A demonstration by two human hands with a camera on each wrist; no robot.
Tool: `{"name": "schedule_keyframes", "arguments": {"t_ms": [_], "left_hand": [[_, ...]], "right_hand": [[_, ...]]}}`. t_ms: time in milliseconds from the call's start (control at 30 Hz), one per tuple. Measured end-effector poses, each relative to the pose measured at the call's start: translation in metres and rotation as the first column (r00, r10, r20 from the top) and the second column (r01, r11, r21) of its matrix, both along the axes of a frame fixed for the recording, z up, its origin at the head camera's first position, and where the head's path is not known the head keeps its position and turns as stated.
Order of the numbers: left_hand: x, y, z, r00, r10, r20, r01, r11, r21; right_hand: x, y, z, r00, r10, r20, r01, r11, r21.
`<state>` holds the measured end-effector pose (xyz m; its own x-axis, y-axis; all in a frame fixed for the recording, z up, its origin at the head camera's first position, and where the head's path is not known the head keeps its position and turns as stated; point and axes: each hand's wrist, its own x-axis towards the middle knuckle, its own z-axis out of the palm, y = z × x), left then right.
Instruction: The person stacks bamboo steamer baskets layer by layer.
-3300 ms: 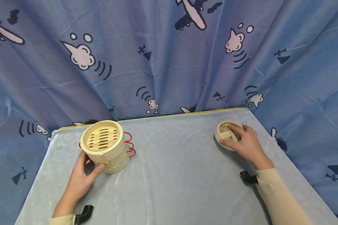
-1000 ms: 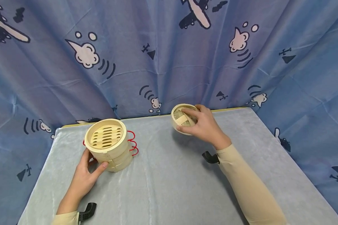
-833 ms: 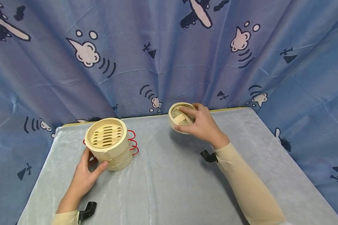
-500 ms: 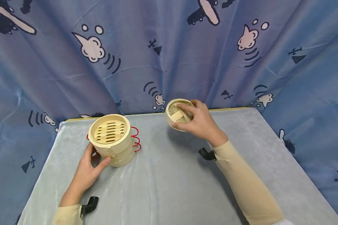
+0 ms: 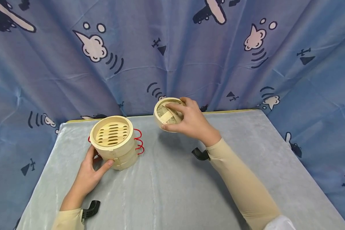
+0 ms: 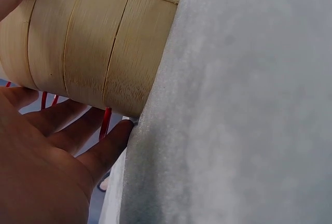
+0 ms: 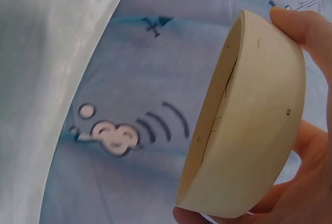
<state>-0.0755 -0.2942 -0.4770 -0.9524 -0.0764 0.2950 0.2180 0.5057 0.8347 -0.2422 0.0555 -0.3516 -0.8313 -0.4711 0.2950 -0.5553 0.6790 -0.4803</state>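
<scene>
At the left of the head view, a stack of bamboo steamer baskets (image 5: 119, 155) stands on the table with its slatted top basket uncovered. My left hand (image 5: 87, 175) holds its near left side, thumb in front and fingers around the far side. The left wrist view shows the stacked bamboo walls (image 6: 93, 47), with fingertips beside the red loops (image 6: 105, 124). My right hand (image 5: 192, 123) grips a round bamboo steamer lid (image 5: 162, 113) with a woven middle, above the table to the right of the stack. In the right wrist view the lid (image 7: 254, 115) is seen edge-on.
A pale grey-blue cloth covers the table (image 5: 172, 191). Behind it and along the sides hangs a blue curtain (image 5: 189, 64) printed with planes and clouds. Black wrist mounts (image 5: 201, 154) sit on both forearms.
My right hand has carried the lid from the right side of the table leftward, off the cloth, closer to the stack. My left hand keeps its hold on the steamer. The head view has shifted slightly.
</scene>
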Motion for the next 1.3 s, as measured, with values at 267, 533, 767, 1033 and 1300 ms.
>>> {"name": "schedule_keyframes", "arguments": {"t_ms": [267,533,767,1033,1300], "left_hand": [[0.003,0.003,0.007,1.0,0.005,-0.001,-0.005,1.0,0.004],[-0.003,-0.005,-0.007,0.999,-0.007,-0.036,0.007,1.0,0.012],[0.002,0.005,0.011,1.0,-0.007,-0.025,0.007,1.0,-0.001],[0.004,0.006,0.016,1.0,0.008,-0.008,-0.008,1.0,-0.003],[-0.003,-0.007,-0.009,1.0,0.003,0.007,-0.003,1.0,-0.007]], "right_hand": [[0.008,-0.035,0.01,0.994,0.093,-0.057,-0.094,0.995,-0.02],[0.022,-0.061,0.019,0.977,0.182,-0.113,-0.183,0.983,-0.005],[0.031,-0.078,0.022,0.966,0.228,-0.125,-0.222,0.973,0.06],[0.038,-0.102,0.023,0.964,0.235,-0.123,-0.218,0.966,0.136],[0.041,-0.121,0.023,0.949,0.285,-0.137,-0.263,0.951,0.163]]}}
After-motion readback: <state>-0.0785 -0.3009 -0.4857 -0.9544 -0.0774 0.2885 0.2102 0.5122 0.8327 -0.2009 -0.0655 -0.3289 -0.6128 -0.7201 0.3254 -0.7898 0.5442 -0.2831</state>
